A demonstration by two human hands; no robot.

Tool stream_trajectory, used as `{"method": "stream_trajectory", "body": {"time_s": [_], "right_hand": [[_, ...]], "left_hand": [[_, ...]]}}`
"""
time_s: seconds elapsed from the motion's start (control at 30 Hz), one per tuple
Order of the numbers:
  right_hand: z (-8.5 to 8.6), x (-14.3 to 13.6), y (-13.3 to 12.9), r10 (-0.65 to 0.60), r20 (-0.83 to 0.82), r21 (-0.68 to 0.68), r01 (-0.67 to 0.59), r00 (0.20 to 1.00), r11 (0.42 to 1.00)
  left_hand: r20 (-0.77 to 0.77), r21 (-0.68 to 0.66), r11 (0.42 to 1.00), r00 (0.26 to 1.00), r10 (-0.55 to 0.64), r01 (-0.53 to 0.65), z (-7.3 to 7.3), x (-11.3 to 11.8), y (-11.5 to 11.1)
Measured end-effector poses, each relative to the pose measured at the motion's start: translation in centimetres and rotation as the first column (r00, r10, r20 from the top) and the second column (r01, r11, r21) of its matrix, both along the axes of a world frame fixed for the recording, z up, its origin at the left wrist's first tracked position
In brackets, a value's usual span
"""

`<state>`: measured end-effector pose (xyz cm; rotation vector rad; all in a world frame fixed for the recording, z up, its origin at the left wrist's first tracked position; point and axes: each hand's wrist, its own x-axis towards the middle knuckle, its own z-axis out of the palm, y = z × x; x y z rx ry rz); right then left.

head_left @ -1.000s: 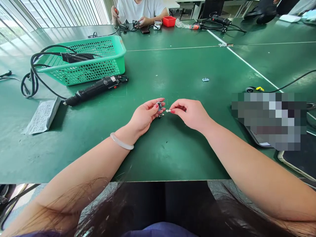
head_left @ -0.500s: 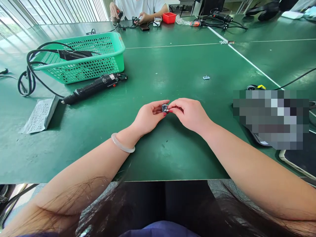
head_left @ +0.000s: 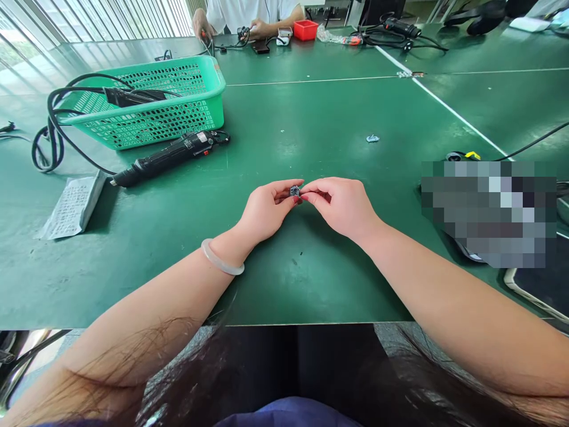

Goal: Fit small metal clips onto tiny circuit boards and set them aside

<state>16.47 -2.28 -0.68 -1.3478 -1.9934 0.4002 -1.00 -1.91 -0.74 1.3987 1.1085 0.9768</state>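
Close together over the middle of the green table point(head_left: 284, 255), both hands meet at a small dark part point(head_left: 294, 191). My left hand point(head_left: 269, 207) is closed round this part with thumb and fingers. My right hand point(head_left: 340, 204) pinches at the part's right side, thumb and index finger pressed together; its fingertips hide that edge. What the part is exactly is too small to tell. A small light-blue piece point(head_left: 372, 139) lies on the table beyond my right hand.
At the left are a green basket point(head_left: 155, 124) with black cables, a black electric screwdriver point(head_left: 171, 157) and a wrapped packet point(head_left: 73, 207). A blurred-out object point(head_left: 489, 213) stands at the right. Another person's hands point(head_left: 262, 29) work at the far edge, near a red box point(head_left: 305, 30).
The small dark part has turned slightly between my fingers and shows less of its face. Across the table, the other person's hand on the left has lowered.
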Motion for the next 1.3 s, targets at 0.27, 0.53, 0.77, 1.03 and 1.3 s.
{"method": "stream_trajectory", "body": {"time_s": [0.27,0.53,0.77,1.03,1.3], "right_hand": [[-0.15,0.09,0.08,-0.016,0.008,-0.011,0.016,1.000,1.000],[-0.03,0.14,0.00,-0.004,0.037,0.007,0.004,0.999,1.000],[-0.10,0.11,-0.06,-0.012,0.043,0.017,0.012,0.999,1.000],[0.04,-0.09,-0.18,-0.037,0.017,0.042,0.036,0.999,0.998],[0.17,-0.18,-0.28,-0.047,-0.002,0.019,0.047,0.999,0.999]], "left_hand": [[0.056,-0.018,1.000,0.998,0.000,0.001,-0.49,0.01,0.23],[-0.037,0.047,0.999,0.999,-0.011,0.012,-0.22,0.12,0.01],[-0.068,0.067,0.998,0.998,0.018,-0.014,0.18,0.21,-0.30],[-0.072,0.072,0.997,0.997,-0.016,0.021,-0.12,0.18,-0.16],[-0.042,0.063,0.998,0.999,-0.006,0.008,-0.23,0.15,-0.12]]}}
